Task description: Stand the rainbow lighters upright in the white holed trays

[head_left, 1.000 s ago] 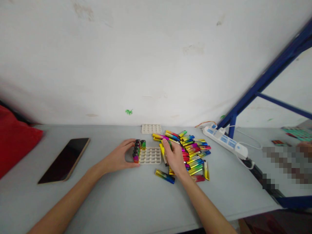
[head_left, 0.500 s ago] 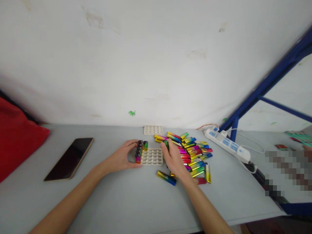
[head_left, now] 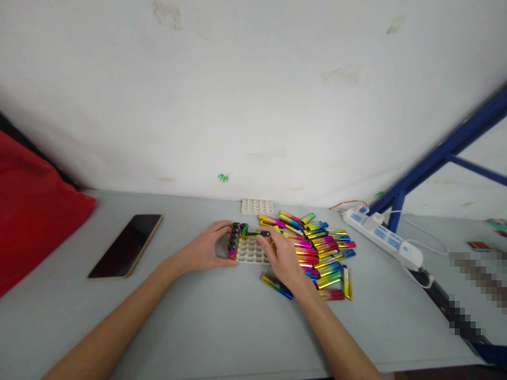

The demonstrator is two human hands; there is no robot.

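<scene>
The left hand (head_left: 204,247) arches around the left end of the tray (head_left: 253,253), gripping it between the thumb at the near edge and fingers at the far one. A row of lighters (head_left: 233,241) stands upright there, with another lighter (head_left: 244,229) upright beside its far end. Thumb and fingers of the right hand (head_left: 284,259) pinch a green lighter (head_left: 254,234) by its black top, tipped nearly flat above the tray. The pile (head_left: 327,250) lies on the desk (head_left: 214,322), right of the tray.
</scene>
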